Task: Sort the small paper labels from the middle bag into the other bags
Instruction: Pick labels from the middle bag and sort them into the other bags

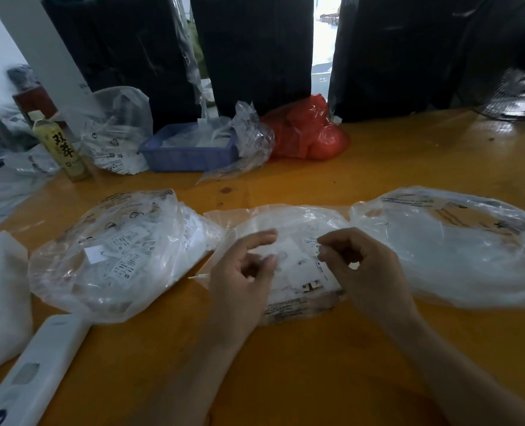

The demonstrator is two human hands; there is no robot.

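Three clear plastic bags lie in a row on the yellow table. The middle bag (pixel 298 222) holds a pile of small white paper labels (pixel 298 265). The left bag (pixel 117 253) has several labels marked XS inside. The right bag (pixel 457 247) looks nearly empty. My left hand (pixel 242 272) hovers over the middle bag's near-left side with fingers curled; a blurred white label sits at its fingertips. My right hand (pixel 359 265) is over the bag's right side, thumb and forefinger pinched together at a label's edge.
A blue tray (pixel 190 155) with white pieces, a crumpled clear bag (pixel 252 139), a red bag (pixel 307 133), a drink bottle (pixel 61 149) and a printed bag (pixel 117 136) stand at the back. A white device (pixel 37 364) and white foam (pixel 0 296) lie at near left.
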